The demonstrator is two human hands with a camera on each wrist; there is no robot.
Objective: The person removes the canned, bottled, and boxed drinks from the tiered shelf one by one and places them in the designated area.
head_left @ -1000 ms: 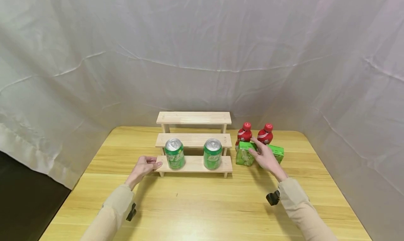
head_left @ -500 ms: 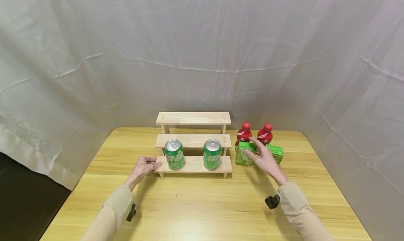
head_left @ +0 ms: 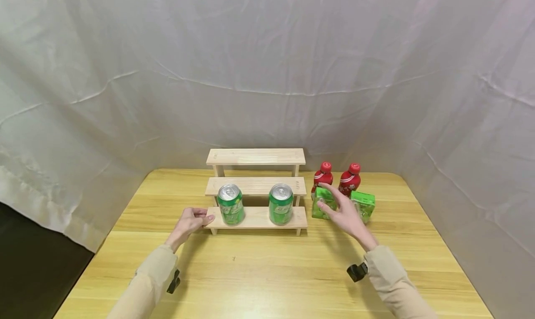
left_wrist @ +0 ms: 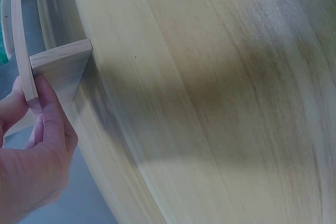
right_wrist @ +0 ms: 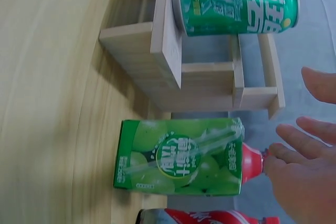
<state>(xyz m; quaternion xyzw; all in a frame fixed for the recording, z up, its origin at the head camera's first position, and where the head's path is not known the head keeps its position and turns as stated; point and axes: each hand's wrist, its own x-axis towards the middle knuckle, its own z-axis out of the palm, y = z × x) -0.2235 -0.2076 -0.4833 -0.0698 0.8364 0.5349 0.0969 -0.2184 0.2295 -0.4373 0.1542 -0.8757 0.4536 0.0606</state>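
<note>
A three-tier wooden rack (head_left: 257,217) stands on the table. My left hand (head_left: 186,225) pinches the left end of its lowest board, thumb on top and fingers underneath, as the left wrist view also shows. On that board stand two green soda cans, one left (head_left: 231,211) and one right (head_left: 281,211). Over the nearer-left green juice carton (head_left: 319,212) my right hand (head_left: 346,217) hovers, thumb and fingers spread. In the right wrist view the hand (right_wrist: 304,169) is beside the top of the upright carton (right_wrist: 178,156), with nothing between thumb and fingers.
Right of that carton stands a second green carton (head_left: 364,200). Behind the cartons are two red-capped bottles, one left (head_left: 323,175) and one right (head_left: 350,179). The wooden table (head_left: 267,272) is enclosed by a pale curtain (head_left: 267,77) at the back and sides.
My right hand has shifted slightly left and toward me, uncovering more of the right carton. The left hand, the rack and the cans have stayed put.
</note>
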